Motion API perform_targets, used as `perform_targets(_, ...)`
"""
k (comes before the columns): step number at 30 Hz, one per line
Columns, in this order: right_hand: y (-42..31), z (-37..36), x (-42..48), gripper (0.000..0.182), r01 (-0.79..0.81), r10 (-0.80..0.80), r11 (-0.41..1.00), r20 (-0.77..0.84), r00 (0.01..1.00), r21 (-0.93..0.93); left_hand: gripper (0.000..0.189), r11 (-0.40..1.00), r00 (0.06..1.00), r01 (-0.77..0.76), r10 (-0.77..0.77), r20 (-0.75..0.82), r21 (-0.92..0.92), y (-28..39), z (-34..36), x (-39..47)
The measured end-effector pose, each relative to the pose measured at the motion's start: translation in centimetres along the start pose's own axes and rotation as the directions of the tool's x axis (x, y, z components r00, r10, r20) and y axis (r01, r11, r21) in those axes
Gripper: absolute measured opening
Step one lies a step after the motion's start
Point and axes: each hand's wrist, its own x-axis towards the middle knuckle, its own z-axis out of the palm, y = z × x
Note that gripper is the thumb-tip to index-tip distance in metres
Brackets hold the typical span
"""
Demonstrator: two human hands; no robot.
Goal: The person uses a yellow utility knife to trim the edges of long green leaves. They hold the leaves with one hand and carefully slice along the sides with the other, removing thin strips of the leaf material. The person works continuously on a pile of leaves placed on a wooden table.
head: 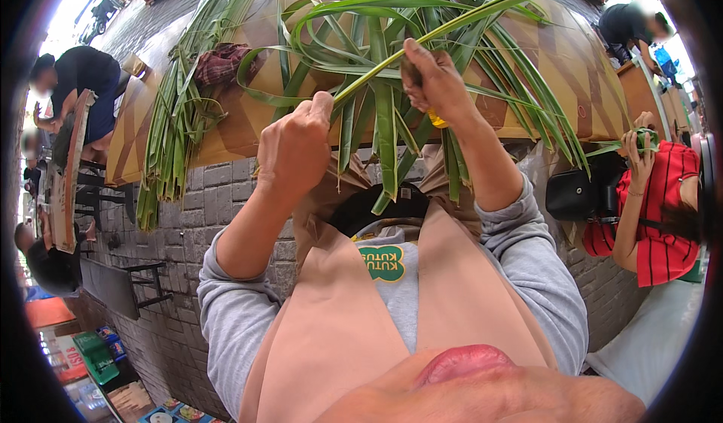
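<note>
My left hand [296, 140] grips the near end of a long green palm leaf strip [469, 19], which runs up to the right past my other hand. My right hand [432, 84] is closed with its thumb raised beside the strip; a small yellow thing [436, 119], perhaps a tool's handle, shows under the fist, mostly hidden. Loose long green leaves [384, 135] lie in a tangle under both hands and hang over the near table edge. A tied bundle of leaves [169, 140] hangs over the edge at the left, beside a crumpled dark red checked cloth [221, 64].
The patterned table [237, 135] stands before me on grey paving. A cup [134, 65] is at its far left. A person in red [658, 214] sits at the right, holding a folded leaf, near a black bag [570, 192]. A bench [110, 284] stands at the left.
</note>
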Motion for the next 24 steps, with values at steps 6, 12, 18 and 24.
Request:
perform_targets(6,-0.9,-5.2,0.9,0.052,-0.037,0.053,0.983,-0.089,0.995,0.181,0.013,0.984,0.99,-0.124,0.132,-0.055,0.132,-1.1,-1.5,-0.6)
perform_targets(12,-0.5,-13.3,1.4,0.049,-0.007,0.099,0.952,-0.287,0.953,0.305,0.01,0.948,0.972,-0.218,0.233,-0.039,0.233,-3.3,-4.0,-0.9)
perform_targets(18,-0.2,-21.7,0.7,0.049,0.07,0.051,0.954,-0.388,0.92,0.292,0.013,0.923,0.958,-0.252,0.281,-0.062,0.289,-7.5,-6.5,-0.8)
perform_targets(24,-0.4,-26.9,0.7,0.045,0.106,0.006,0.968,-0.442,0.897,0.229,0.011,0.996,0.995,0.041,-0.034,-0.093,0.084,-15.3,-8.0,-2.4)
